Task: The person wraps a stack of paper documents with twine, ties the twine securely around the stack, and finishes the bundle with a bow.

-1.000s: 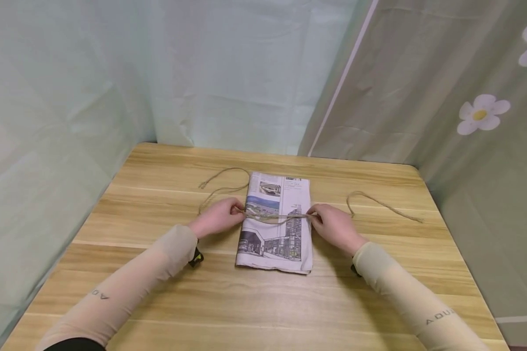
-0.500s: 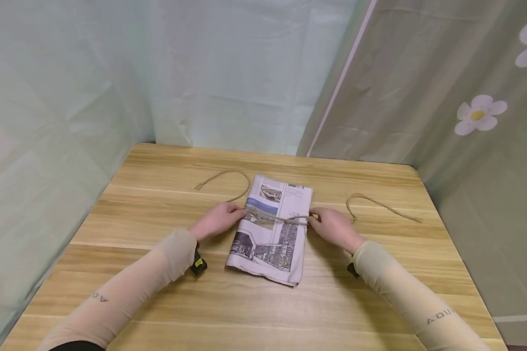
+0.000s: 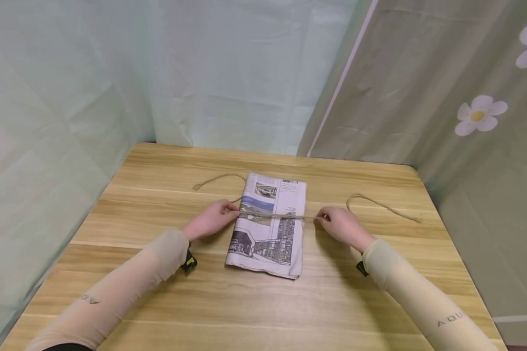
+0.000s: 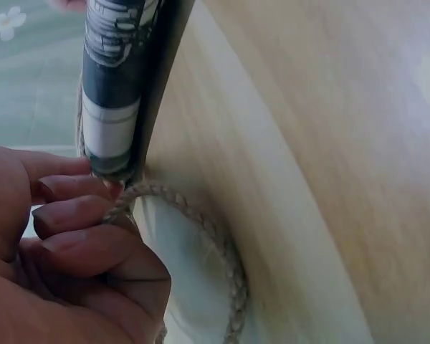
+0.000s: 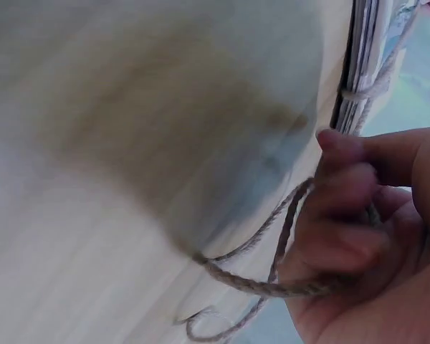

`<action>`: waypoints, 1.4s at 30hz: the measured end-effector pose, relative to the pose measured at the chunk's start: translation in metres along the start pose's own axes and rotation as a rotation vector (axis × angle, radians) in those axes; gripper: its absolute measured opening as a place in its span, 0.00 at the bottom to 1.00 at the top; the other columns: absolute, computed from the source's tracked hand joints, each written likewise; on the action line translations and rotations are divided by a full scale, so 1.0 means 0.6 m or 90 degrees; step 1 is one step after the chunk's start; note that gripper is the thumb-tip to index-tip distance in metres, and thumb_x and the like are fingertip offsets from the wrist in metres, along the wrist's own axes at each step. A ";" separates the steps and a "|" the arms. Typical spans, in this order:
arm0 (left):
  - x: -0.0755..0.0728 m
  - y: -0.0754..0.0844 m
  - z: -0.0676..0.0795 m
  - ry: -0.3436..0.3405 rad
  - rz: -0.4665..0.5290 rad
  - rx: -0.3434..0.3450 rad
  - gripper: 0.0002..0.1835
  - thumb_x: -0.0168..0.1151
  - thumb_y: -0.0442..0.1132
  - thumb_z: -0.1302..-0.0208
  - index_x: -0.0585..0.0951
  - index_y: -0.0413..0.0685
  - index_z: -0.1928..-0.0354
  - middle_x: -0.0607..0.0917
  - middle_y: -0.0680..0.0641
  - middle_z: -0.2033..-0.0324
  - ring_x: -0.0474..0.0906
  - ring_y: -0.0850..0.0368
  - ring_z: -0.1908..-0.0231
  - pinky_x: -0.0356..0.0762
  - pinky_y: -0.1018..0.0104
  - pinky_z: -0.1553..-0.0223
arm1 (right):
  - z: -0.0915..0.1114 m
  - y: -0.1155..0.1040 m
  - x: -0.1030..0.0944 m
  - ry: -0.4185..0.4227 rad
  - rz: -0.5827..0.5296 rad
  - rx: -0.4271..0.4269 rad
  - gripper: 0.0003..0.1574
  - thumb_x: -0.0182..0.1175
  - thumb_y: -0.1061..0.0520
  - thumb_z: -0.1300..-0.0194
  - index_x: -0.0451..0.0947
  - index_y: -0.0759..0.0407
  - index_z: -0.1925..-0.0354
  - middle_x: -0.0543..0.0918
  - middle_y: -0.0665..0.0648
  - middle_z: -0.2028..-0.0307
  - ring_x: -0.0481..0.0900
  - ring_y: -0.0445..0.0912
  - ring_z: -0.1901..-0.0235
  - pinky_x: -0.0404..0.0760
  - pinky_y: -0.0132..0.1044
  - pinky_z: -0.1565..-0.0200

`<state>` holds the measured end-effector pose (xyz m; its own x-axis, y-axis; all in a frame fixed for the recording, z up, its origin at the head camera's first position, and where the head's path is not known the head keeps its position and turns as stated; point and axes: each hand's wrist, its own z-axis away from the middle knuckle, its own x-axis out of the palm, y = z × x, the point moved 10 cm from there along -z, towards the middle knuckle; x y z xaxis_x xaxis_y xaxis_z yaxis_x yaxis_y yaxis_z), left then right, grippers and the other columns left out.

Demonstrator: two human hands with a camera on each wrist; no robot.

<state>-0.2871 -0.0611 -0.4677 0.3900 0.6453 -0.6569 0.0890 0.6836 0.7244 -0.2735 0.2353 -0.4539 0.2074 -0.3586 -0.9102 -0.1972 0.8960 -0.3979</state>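
Observation:
A folded newspaper (image 3: 263, 246) lies on the wooden table, slightly tilted, with brown twine (image 3: 270, 215) stretched straight across its middle. At its left folded edge my left hand (image 3: 212, 218) pinches the twine, and a cord (image 4: 226, 251) curves out from between the fingers in the left wrist view. My right hand (image 3: 341, 225) holds the twine between thumb and fingers a little beyond the right edge. In the right wrist view, a strand wraps round the stacked paper edges (image 5: 355, 68), and more cord (image 5: 272, 289) loops below the curled fingers. Part of the twine is hidden inside both hands.
One loose twine end (image 3: 217, 179) curls on the table up and left of the newspaper. Another loose length (image 3: 384, 207) trails to the right. Pale curtains (image 3: 246, 87) hang behind the wooden table (image 3: 263, 317) and along its sides.
The newspaper turned and slid toward me, then shifted back and left. My right hand moved right and my left hand slightly left. The slack twine across the paper has become straight.

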 end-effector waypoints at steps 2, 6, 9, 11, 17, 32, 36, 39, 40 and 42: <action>-0.004 -0.003 0.001 -0.004 -0.012 -0.005 0.15 0.55 0.47 0.34 0.77 0.45 0.53 0.80 0.45 0.58 0.75 0.51 0.57 0.72 0.53 0.51 | 0.006 0.001 0.002 -0.007 0.000 -0.006 0.10 0.55 0.52 0.34 0.81 0.53 0.62 0.82 0.49 0.67 0.77 0.43 0.69 0.76 0.42 0.62; -0.007 0.000 0.003 -0.012 -0.024 -0.003 0.14 0.55 0.48 0.34 0.78 0.45 0.58 0.80 0.47 0.63 0.76 0.53 0.61 0.73 0.55 0.54 | 0.011 0.001 0.003 -0.004 0.001 -0.006 0.10 0.54 0.51 0.33 0.80 0.53 0.61 0.82 0.48 0.67 0.77 0.42 0.69 0.76 0.43 0.62; -0.009 0.001 0.004 -0.006 -0.043 0.003 0.12 0.55 0.49 0.35 0.78 0.47 0.62 0.80 0.49 0.66 0.75 0.55 0.65 0.74 0.58 0.57 | 0.013 0.001 0.004 0.000 0.001 -0.002 0.10 0.54 0.51 0.34 0.80 0.52 0.61 0.82 0.48 0.66 0.77 0.43 0.67 0.76 0.44 0.61; -0.009 0.002 0.005 -0.003 -0.058 0.008 0.11 0.56 0.49 0.35 0.77 0.49 0.64 0.79 0.51 0.69 0.75 0.56 0.67 0.74 0.59 0.60 | 0.013 0.003 0.005 0.001 0.004 -0.002 0.09 0.54 0.51 0.34 0.80 0.51 0.61 0.82 0.48 0.66 0.78 0.42 0.67 0.77 0.44 0.61; -0.013 0.020 0.011 0.013 -0.113 0.050 0.08 0.57 0.48 0.35 0.78 0.54 0.66 0.78 0.53 0.73 0.73 0.58 0.71 0.73 0.62 0.66 | 0.019 -0.001 0.002 0.011 -0.002 -0.013 0.08 0.55 0.51 0.35 0.81 0.50 0.62 0.82 0.48 0.66 0.78 0.43 0.66 0.77 0.44 0.60; 0.022 0.094 0.077 0.006 -0.238 0.139 0.04 0.56 0.47 0.36 0.79 0.60 0.67 0.75 0.62 0.78 0.70 0.65 0.77 0.72 0.66 0.70 | -0.011 -0.032 -0.044 0.115 -0.036 -0.078 0.08 0.58 0.49 0.36 0.79 0.50 0.63 0.78 0.48 0.66 0.75 0.42 0.68 0.75 0.39 0.64; 0.058 0.098 0.099 -0.048 -0.220 0.123 0.06 0.54 0.48 0.34 0.77 0.59 0.68 0.75 0.62 0.82 0.71 0.66 0.81 0.71 0.67 0.75 | -0.040 -0.046 -0.049 0.110 -0.012 -0.069 0.10 0.58 0.45 0.37 0.77 0.49 0.66 0.78 0.47 0.67 0.74 0.42 0.69 0.74 0.38 0.67; 0.092 0.097 0.116 -0.135 -0.133 0.097 0.09 0.49 0.46 0.31 0.76 0.53 0.67 0.77 0.56 0.86 0.75 0.62 0.86 0.74 0.66 0.81 | -0.063 -0.064 -0.049 0.103 0.016 -0.077 0.12 0.59 0.43 0.38 0.76 0.49 0.66 0.77 0.47 0.68 0.74 0.43 0.70 0.74 0.38 0.68; 0.102 0.096 0.121 -0.163 -0.102 0.084 0.10 0.48 0.45 0.30 0.75 0.52 0.67 0.78 0.54 0.87 0.76 0.59 0.88 0.75 0.64 0.83 | -0.072 -0.070 -0.048 0.102 0.028 -0.079 0.13 0.59 0.42 0.38 0.76 0.48 0.66 0.77 0.47 0.68 0.74 0.42 0.70 0.74 0.38 0.68; 0.120 0.095 0.130 -0.210 -0.043 0.058 0.11 0.46 0.44 0.29 0.74 0.49 0.66 0.80 0.50 0.86 0.77 0.55 0.88 0.76 0.62 0.84 | -0.087 -0.083 -0.045 0.093 0.043 -0.090 0.14 0.59 0.41 0.39 0.76 0.48 0.65 0.76 0.47 0.67 0.74 0.43 0.69 0.74 0.39 0.67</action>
<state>-0.1825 -0.0023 -0.4576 0.6547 0.4446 -0.6113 0.1996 0.6783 0.7071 -0.3195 0.1863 -0.4155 0.0497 -0.3428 -0.9381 -0.3406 0.8771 -0.3386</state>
